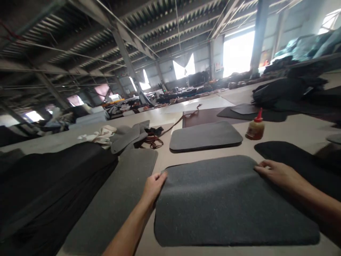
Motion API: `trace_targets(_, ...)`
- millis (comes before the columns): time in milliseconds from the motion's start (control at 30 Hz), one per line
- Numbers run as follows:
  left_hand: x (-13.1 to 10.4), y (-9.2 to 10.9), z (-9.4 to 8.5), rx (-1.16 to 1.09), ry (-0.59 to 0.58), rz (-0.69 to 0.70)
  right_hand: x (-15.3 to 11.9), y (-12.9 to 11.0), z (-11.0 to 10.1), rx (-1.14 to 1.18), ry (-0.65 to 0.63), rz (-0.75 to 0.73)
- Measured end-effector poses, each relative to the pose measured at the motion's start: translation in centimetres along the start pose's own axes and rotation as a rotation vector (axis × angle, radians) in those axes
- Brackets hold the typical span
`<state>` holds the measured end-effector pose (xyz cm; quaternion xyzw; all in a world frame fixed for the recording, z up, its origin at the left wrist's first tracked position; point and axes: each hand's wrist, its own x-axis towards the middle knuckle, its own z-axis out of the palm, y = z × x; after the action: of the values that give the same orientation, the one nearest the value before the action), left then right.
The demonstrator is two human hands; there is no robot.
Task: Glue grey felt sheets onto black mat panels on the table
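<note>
A dark grey rectangular panel with rounded corners (221, 202) lies in front of the person on a pale beige surface (295, 129), its near edge toward the wearer and a soft ridge running across its upper half. The left hand (155, 183) is closed on the panel's far left corner, thumb and fingers gripping the edge. The right hand (269, 170) pinches the far right corner between thumb and fingers.

Just beyond the panel sits a stack of lighter grey rounded rectangular panels (206, 136), apart from it. To the right of that stack, a squat translucent bottle with amber contents and a red pointed nozzle (255, 129) stands upright. A flat black rounded piece (277, 148) lies nearer, partly behind the right forearm.

On the left, a long grey flat sheet (117, 199) lies beside the left forearm, next to a heap of black cloth (53, 174). Beyond them are a crumpled cream cloth (103, 134) and smaller grey flat pieces (126, 138). A thin brown strap (181, 119) trails toward a flat maroon sheet (198, 119) behind the stack. Farther right, a dark pile of material (282, 90) rests on the surface.
</note>
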<state>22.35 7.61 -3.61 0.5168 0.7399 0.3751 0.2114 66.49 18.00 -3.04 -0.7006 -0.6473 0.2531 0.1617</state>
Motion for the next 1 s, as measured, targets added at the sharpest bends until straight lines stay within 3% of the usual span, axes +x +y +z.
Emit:
trace_targets(233, 0.5, 0.4, 0.9, -0.013, 0.159, 0.145, 0.4, 1.9, 0.8, -0.032, 0.073, -0.003)
trace_targets(633, 1.2, 0.0, 1.9, 0.317, 0.128, 0.056, 1.9, 3.1, 1.8, -0.084, 0.085, -0.001)
trace_targets(800, 1.2, -0.3, 1.2, 0.244, 0.089, 0.005, 2.2, 3.3, 1.9, -0.086, 0.103, 0.001)
trace_targets(1000, 0.1, -0.2, 0.0, -0.002, 0.000, -0.045, 2.2, 2.8, 1.5, -0.069, 0.063, -0.004)
